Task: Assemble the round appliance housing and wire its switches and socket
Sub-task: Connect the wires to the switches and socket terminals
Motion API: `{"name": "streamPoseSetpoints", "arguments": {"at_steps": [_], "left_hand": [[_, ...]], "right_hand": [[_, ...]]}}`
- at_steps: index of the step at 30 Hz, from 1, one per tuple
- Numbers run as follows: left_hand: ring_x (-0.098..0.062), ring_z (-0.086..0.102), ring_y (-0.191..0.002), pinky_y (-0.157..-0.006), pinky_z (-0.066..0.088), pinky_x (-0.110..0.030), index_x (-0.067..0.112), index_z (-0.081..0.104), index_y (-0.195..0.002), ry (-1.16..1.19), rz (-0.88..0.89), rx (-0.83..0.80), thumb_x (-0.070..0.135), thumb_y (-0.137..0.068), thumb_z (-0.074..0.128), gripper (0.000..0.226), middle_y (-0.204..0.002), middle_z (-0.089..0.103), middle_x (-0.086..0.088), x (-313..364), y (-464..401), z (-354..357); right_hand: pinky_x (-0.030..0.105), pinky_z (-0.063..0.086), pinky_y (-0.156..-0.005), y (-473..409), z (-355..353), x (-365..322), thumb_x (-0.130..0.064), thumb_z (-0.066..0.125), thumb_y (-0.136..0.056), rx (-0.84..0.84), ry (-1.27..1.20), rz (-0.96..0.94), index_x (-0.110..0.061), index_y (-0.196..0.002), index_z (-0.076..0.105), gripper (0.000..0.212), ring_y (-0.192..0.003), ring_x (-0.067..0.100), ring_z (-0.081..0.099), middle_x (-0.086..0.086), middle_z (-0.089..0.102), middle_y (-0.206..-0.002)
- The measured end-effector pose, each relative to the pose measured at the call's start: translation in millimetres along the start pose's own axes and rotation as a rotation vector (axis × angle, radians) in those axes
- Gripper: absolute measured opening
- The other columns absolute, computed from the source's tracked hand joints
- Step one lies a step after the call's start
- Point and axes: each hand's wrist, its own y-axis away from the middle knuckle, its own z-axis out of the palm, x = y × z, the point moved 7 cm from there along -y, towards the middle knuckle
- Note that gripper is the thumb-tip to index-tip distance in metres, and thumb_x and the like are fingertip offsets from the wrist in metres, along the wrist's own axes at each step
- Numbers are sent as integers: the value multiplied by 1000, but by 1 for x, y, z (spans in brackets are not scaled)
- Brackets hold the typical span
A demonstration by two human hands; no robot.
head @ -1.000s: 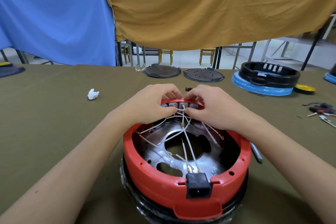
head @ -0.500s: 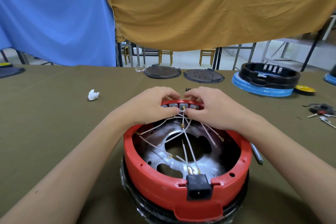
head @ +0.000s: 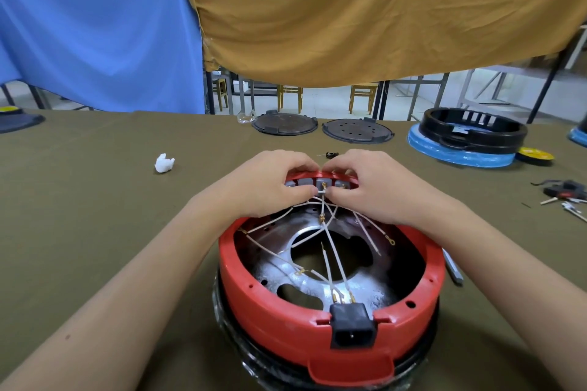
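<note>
Your left hand (head: 270, 184) curls over the far rim of the red housing (head: 286, 327), fingers on the outside, thumb pressing inward at the row of grey switches (head: 322, 182). Your right hand (head: 368, 184) mirrors it, thumb and fingers closed narrowly, pinching a white wire (head: 327, 232) end at the middle switch. Thumbs nearly touch. The housing sits on the green table (head: 95, 216), directly before you, black socket (head: 352, 325) on its near rim, loose wires crossing the metal plate (head: 317, 279) inside.
</note>
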Motion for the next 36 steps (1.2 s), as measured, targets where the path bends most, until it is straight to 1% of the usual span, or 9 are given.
{"name": "streamPoseSetpoints", "arguments": {"at_steps": [3, 6, 8, 14, 20, 26, 30, 33, 36], "left_hand": [[-7, 61, -103, -91, 49, -29, 30, 53, -119, 67, 21, -16, 34, -90, 67, 32, -115, 65, 10, 2, 3, 2], [-10, 57, -92, -84, 46, -33, 30, 57, -100, -16, 33, -12, 35, -91, 65, 13, -102, 61, 8, 3, 3, 1], [-13, 55, -91, -83, 45, -35, 30, 60, -95, -55, 32, -11, 36, -92, 63, 8, -99, 58, 6, 4, 3, 0], [-15, 53, -91, -77, 43, -33, 32, 59, -96, -186, -12, -19, 41, -91, 61, 11, -97, 57, 7, -1, 9, -10], [-5, 53, -93, -82, 43, -23, 34, 59, -109, -62, 97, -23, 31, -88, 67, 22, -111, 49, 9, 13, 9, -3], [2, 49, -88, -83, 39, -22, 32, 64, -94, -64, 124, -21, 30, -91, 65, 4, -111, 51, 11, 11, 5, 1], [10, 45, -85, -76, 34, -14, 38, 56, -84, -52, 130, -49, 28, -92, 64, 15, -110, 48, 11, 11, 3, 4], [8, 47, -91, -81, 35, -18, 42, 54, -80, -29, 135, -50, 26, -91, 64, 22, -108, 47, 12, 12, 2, 4], [8, 47, -92, -80, 34, -13, 45, 51, -77, -12, 130, -55, 26, -91, 64, 27, -109, 46, 12, 13, 2, 4]], "right_hand": [[27, 48, -85, 4, -3, 4, -41, 67, -84, 2, -54, 8, -26, -125, 57, 45, -100, 11, 60, -6, 62, -112], [25, 49, -82, 11, -10, 11, -42, 71, -81, 26, -84, 22, -28, -112, 55, 38, -99, 7, 60, -11, 61, -108], [28, 49, -81, 14, -11, 13, -41, 72, -80, 32, -57, 22, -28, -102, 56, 30, -96, 8, 59, -10, 61, -103], [32, 49, -86, 16, -9, 4, -42, 73, -81, 44, -64, -14, -28, -94, 62, 22, -96, 9, 59, -8, 58, -102], [35, 49, -90, 16, -6, 0, -40, 74, -82, 47, -66, -33, -25, -97, 69, 22, -96, 10, 58, -9, 57, -105], [30, 47, -88, 16, -7, -2, -34, 76, -80, 55, -86, -47, -23, -93, 71, 17, -95, 9, 59, -10, 59, -106], [23, 44, -86, 15, -6, -1, -29, 78, -79, 53, -127, -47, -22, -90, 72, 14, -96, 9, 60, -11, 61, -106], [19, 43, -84, 14, -5, 0, -26, 79, -78, 49, -128, -56, -22, -89, 73, 14, -95, 8, 61, -13, 61, -105], [17, 43, -84, 14, -5, 0, -24, 79, -78, 49, -144, -64, -22, -88, 73, 12, -95, 7, 61, -14, 62, -105]]}}
